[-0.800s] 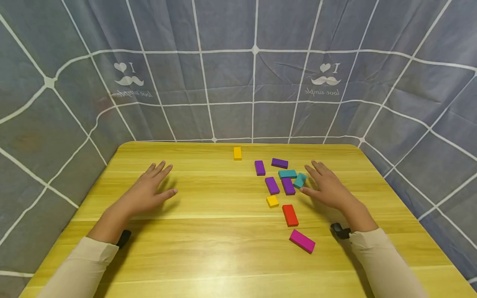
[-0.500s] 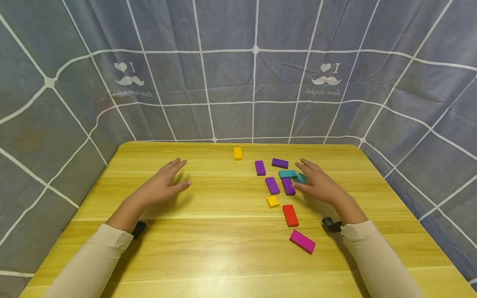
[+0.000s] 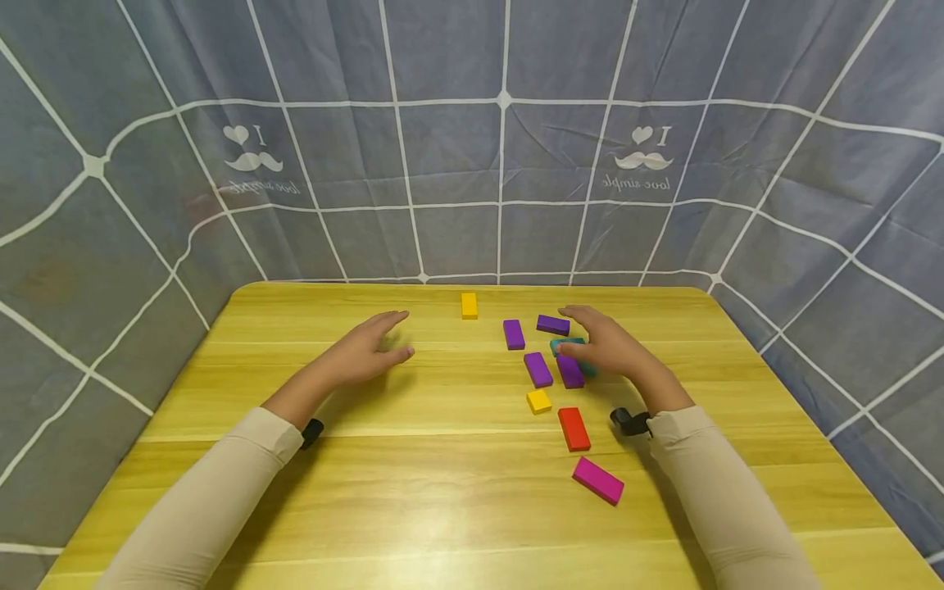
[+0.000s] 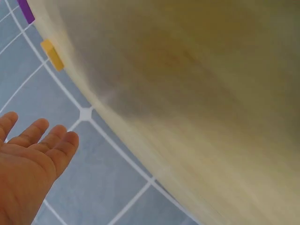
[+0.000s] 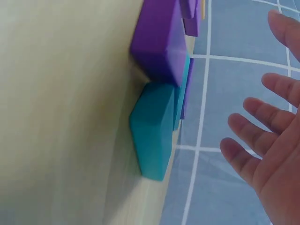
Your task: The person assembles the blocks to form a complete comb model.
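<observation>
My left hand (image 3: 361,351) hovers over the left middle of the table, fingers extended and nothing in it. My right hand (image 3: 606,344) is held above the cluster of blocks, fingers loosely spread and holding nothing. Under it lie a long teal block (image 3: 560,344) and a shorter teal block (image 5: 152,131), both partly hidden by the hand in the head view. A purple block (image 3: 570,373) lies just below the thumb, and a dark purple block (image 3: 553,325) lies near the fingertips. Two more purple blocks, one upper (image 3: 514,334) and one lower (image 3: 538,370), lie to the left.
A small yellow block (image 3: 539,401), a red block (image 3: 574,429) and a magenta block (image 3: 598,481) lie toward the front. Another yellow block (image 3: 469,306) sits near the back edge of the wooden table (image 3: 442,492). A grey gridded curtain (image 3: 450,156) surrounds the table's back and sides.
Both hands have moved inward: the left one to the right, the right one to the left, over the teal blocks. The blocks have stayed where they were.
</observation>
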